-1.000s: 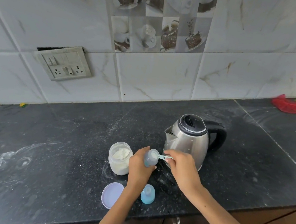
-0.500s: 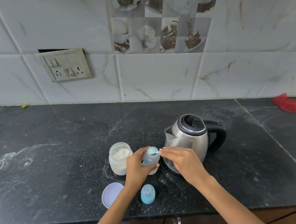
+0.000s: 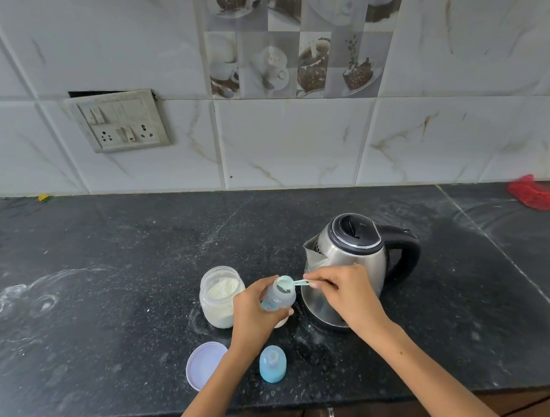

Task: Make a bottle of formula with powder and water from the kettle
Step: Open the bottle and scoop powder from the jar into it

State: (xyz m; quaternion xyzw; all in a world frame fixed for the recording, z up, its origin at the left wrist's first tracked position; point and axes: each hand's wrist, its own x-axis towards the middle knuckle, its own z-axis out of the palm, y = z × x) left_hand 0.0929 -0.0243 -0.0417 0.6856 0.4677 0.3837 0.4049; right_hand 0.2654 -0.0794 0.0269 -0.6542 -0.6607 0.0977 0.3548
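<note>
Head view looks down on your 2 bare hands over a black speckled stone counter (image 3: pixel 101 258), dusted with pale powder smears. Your left hand (image 3: pixel 255 310) is wrapped around a small translucent bluish bottle (image 3: pixel 279 297), fingers closed on its body, tilting its open mouth toward the right. Your right hand (image 3: pixel 347 294) pinches the thin handle of a pale green plastic scoop (image 3: pixel 288 282) between thumb and fingertips; the scoop's round bowl sits right at the bottle's mouth, and it looks to be resting on the rim, though the view is too small to be sure.

Just left of the bottle stands a squat clear jar (image 3: pixel 219 298), open, about half full of cream-white powder. Its round flat lid (image 3: pixel 205 364), pale lilac, lies on the counter nearer you, partly behind your left forearm. Beside the lid stands a blue domed bottle cap (image 3: pixel 272 364).

Behind your right hand stands 1 kettle (image 3: pixel 351 259), a rounded brushed-steel body with a black lid and a black looped handle on its right, spout facing left. The wall behind is glossy white marble-patterned tile (image 3: pixel 289 149).
</note>
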